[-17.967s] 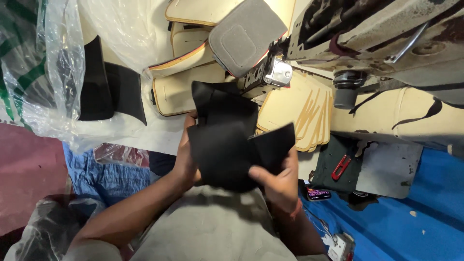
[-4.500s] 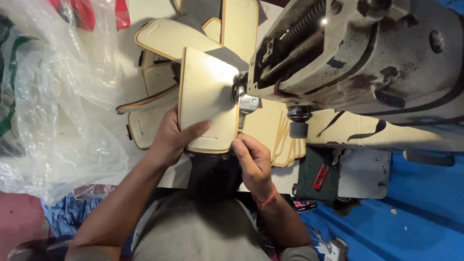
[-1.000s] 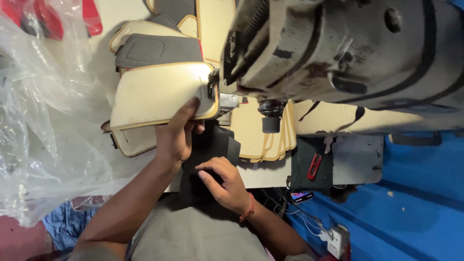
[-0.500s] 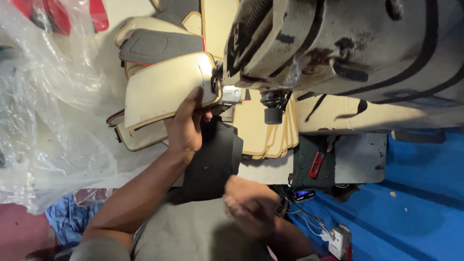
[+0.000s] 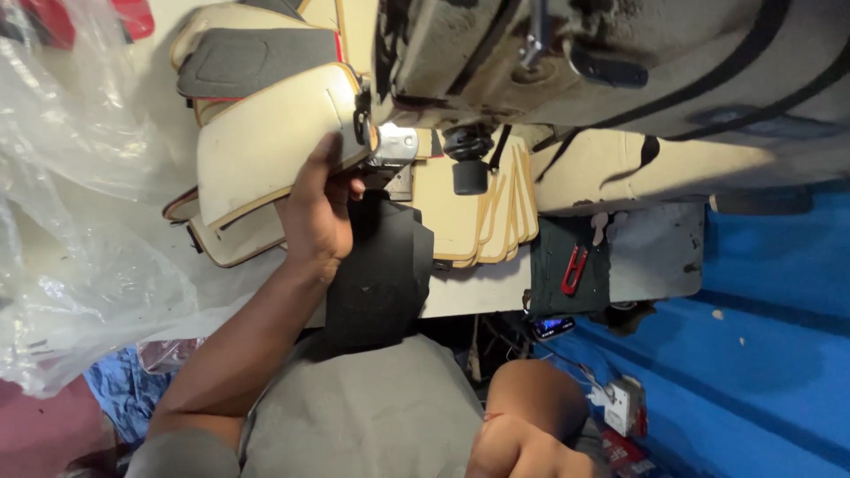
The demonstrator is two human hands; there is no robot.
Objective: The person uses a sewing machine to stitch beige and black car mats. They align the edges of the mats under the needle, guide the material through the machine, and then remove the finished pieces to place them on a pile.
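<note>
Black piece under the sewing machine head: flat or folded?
Flat, it seems: the black piece lies spread, hanging over the table edge, the left hand resting on its top.

Cream panel (image 5: 266, 146) with tan edging, lying flat under the sewing head, touched at its lower edge. Black piece (image 5: 376, 270) just beside it, draped over the table edge.
</note>
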